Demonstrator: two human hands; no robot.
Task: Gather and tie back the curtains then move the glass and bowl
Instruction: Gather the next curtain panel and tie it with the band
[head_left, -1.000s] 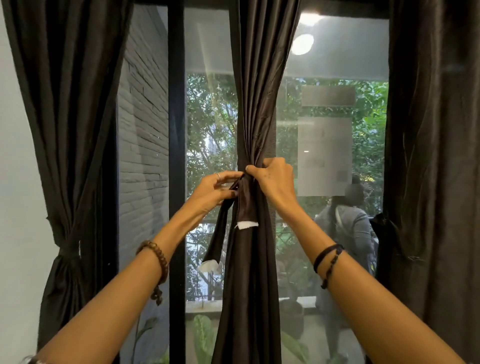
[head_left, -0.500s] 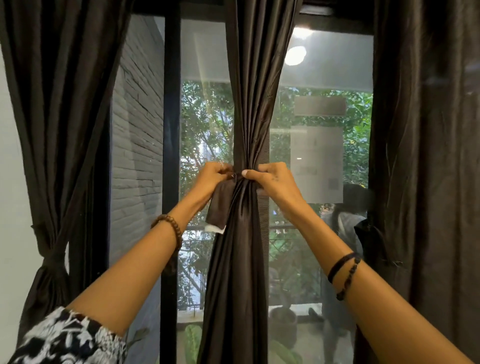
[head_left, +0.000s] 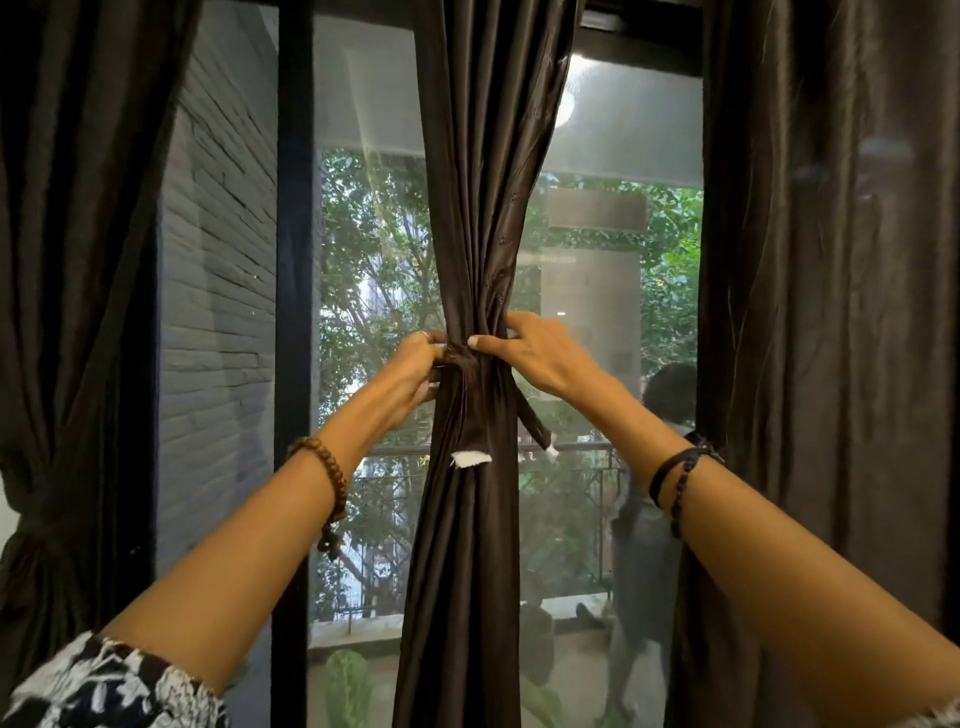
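A tall window (head_left: 613, 208) shows green trees behind the gathered middle curtain (head_left: 478, 234). The left hand (head_left: 410, 371) and right hand (head_left: 540, 356) flank its cinched waist, each gripping the tie band (head_left: 470, 364) wrapped there.

Dark middle curtain (head_left: 475, 218) — gathered, cinched by a matching tie (head_left: 470, 400).

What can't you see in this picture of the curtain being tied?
Head view, the only one:
- The knot of the tie: the left hand and right hand cover it.
- The right hand's fingertips: behind the middle curtain.
- The glass and bowl: not in view.
- The curtain tops and hems: cut off by the edges.
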